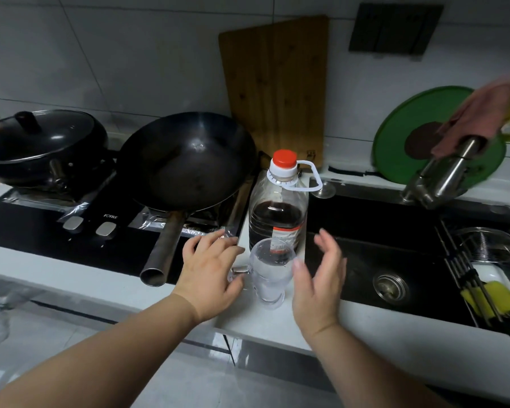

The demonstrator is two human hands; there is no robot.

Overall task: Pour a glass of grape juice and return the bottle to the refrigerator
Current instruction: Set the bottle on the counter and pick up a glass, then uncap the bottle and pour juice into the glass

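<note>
Now the left grip is spread wide and the right grip open-palmed, both holding nothing, flanking the empty glass on the counter; the capped bottle stands just behind.

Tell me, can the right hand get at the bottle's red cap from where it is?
Probably yes. The right hand is open and holds nothing, just right of the glass. The bottle stands upright behind the glass, and nothing covers its red cap or the space above it.

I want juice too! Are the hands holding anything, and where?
Nothing is held: left hand and right hand are open either side of the glass.
</note>
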